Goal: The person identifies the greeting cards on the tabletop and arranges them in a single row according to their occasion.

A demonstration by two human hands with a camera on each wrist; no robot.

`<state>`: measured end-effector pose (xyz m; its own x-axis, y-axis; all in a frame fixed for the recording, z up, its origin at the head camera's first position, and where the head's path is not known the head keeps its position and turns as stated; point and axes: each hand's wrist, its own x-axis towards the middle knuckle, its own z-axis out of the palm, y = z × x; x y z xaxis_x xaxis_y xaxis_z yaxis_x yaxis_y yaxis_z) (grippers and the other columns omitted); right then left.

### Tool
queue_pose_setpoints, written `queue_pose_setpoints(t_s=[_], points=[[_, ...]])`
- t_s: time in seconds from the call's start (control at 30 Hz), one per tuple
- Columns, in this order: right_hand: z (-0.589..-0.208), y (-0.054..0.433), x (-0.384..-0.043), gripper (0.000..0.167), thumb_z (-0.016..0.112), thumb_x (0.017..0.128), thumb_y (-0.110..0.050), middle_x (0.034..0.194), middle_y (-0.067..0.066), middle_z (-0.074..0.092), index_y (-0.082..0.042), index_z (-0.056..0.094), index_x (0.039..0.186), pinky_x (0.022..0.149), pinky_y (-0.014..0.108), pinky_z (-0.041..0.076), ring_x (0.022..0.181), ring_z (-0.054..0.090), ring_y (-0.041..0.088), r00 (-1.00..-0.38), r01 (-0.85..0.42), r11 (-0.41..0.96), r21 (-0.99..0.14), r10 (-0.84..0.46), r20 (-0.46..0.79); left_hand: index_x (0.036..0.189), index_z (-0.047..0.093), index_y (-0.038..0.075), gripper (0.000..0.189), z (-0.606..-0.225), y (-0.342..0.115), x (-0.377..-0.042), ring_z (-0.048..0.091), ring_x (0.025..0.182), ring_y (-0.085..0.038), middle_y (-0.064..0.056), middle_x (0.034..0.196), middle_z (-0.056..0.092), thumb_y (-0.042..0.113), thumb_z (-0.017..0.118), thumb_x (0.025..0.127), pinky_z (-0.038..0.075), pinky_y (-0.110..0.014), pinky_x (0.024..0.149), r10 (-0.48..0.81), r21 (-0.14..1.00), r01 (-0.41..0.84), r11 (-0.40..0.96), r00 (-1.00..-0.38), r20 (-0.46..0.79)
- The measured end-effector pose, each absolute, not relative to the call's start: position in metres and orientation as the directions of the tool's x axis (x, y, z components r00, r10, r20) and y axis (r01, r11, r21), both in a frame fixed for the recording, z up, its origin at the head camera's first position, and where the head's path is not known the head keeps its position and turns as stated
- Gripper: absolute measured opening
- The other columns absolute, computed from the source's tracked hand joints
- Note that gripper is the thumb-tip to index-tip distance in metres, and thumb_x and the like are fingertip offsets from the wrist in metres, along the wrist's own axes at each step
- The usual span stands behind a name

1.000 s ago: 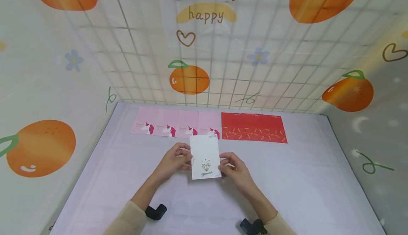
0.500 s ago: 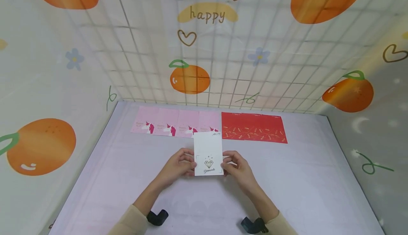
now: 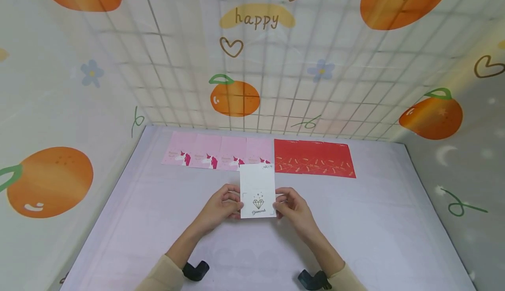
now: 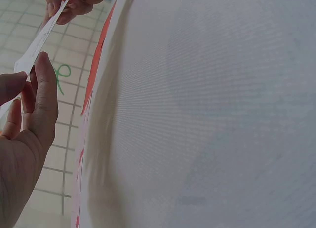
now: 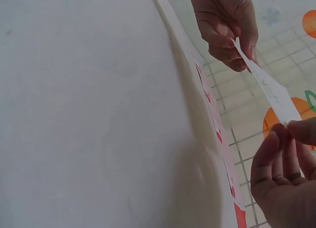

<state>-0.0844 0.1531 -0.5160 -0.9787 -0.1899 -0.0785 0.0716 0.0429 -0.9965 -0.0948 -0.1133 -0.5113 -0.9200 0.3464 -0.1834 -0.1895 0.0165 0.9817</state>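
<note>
Between both hands a white card (image 3: 257, 183) printed with a gold diamond and the word "Diamonds" is held up over the table, tilted toward the head camera. My left hand (image 3: 219, 205) pinches its left edge, thumb in front and fingers behind. On the opposite edge, my right hand (image 3: 295, 210) pinches it the same way. In the left wrist view the white card (image 4: 37, 48) appears nearly edge-on, and likewise the card (image 5: 269, 87) in the right wrist view. Its top overlaps the view of the rightmost pink unicorn card (image 3: 259, 148).
Pink cards with unicorns (image 3: 205, 150) lie in a row at the back of the white table (image 3: 378, 225). Beside them on the right lie overlapping red cards (image 3: 313, 157) with gold leaf patterns. A cloth printed with oranges (image 3: 234, 98) hangs over a wire grid behind.
Over the first half second both hands brought the white card slightly right and up and straightened it. Since then it has stayed almost still.
</note>
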Motion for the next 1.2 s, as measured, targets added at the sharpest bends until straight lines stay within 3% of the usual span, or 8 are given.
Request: queue_pose_setpoints(t_s=[0.53, 0.87, 1.2], points=[[-0.516, 0.162, -0.085, 0.034, 0.07, 0.093, -0.007, 0.098, 0.016, 0.063, -0.013, 0.062, 0.126, 0.066, 0.036, 0.058, 0.074, 0.063, 0.033, -0.989, 0.046, 0.089, -0.995, -0.138, -0.058, 0.129, 0.05, 0.006, 0.04, -0.517, -0.101, -0.103, 0.07, 0.089, -0.029, -0.019, 0.104, 0.06, 0.007, 0.069, 0.094, 0.06, -0.041, 0.076, 0.359, 0.985, -0.175, 0.005, -0.919, -0.165], [-0.517, 0.187, -0.086, 0.035, 0.071, 0.092, -0.006, 0.098, 0.015, 0.063, -0.016, 0.062, 0.125, 0.067, 0.033, 0.057, 0.076, 0.063, 0.031, -0.993, 0.103, 0.13, -0.986, -0.037, -0.108, 0.127, 0.053, 0.014, 0.038, -0.52, -0.07, -0.117, 0.071, 0.09, -0.028, -0.015, 0.107, 0.063, 0.014, 0.07, 0.094, 0.06, -0.04, 0.076, 0.376, 0.985, -0.165, 0.054, -0.91, -0.173], [-0.518, 0.217, -0.087, 0.036, 0.07, 0.093, -0.009, 0.103, 0.014, 0.063, -0.019, 0.062, 0.127, 0.07, 0.032, 0.057, 0.081, 0.065, 0.031, -0.991, 0.126, 0.189, -0.974, 0.059, -0.117, 0.126, 0.054, 0.014, 0.036, -0.521, -0.033, -0.131, 0.071, 0.086, -0.026, -0.012, 0.103, 0.063, 0.012, 0.069, 0.094, 0.06, -0.039, 0.073, 0.404, 0.986, -0.147, 0.072, -0.9, -0.164]])
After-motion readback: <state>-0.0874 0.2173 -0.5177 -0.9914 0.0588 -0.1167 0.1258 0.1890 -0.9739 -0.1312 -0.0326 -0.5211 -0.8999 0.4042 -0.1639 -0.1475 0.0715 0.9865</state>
